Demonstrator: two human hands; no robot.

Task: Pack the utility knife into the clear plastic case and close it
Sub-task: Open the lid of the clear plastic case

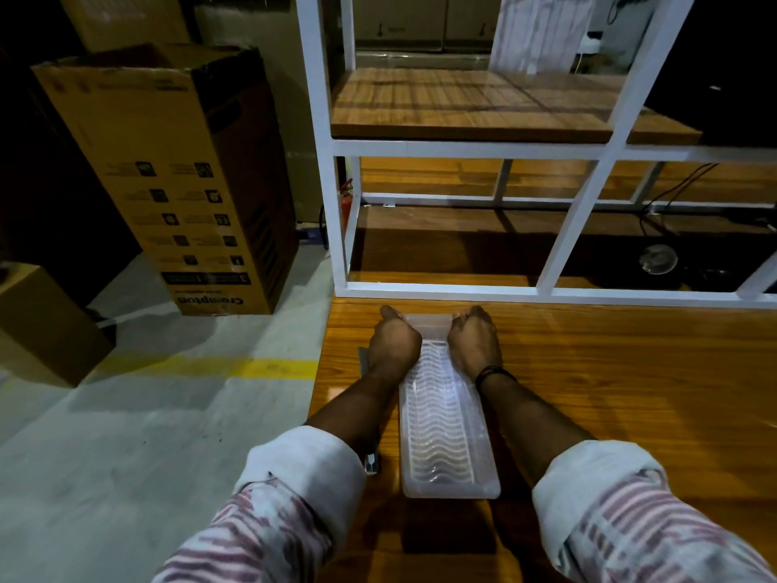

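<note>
A long clear plastic case [445, 418] with a wavy ribbed surface lies lengthwise on the wooden table [630, 393], pointing away from me. My left hand [395, 340] and my right hand [474, 340] grip its far end from either side, fingers curled over the far edge. The utility knife [371, 463] lies on the table just left of the case. My left forearm hides most of it, leaving only a grey tip near my sleeve and a grey bit by my wrist. I cannot tell whether the case's lid is open or shut.
A white metal shelf frame [462, 290] with wooden boards stands right behind the case. The table's left edge runs close to my left arm, with concrete floor and a yellow line beyond it. Cardboard boxes [176, 174] stand on the floor at the left.
</note>
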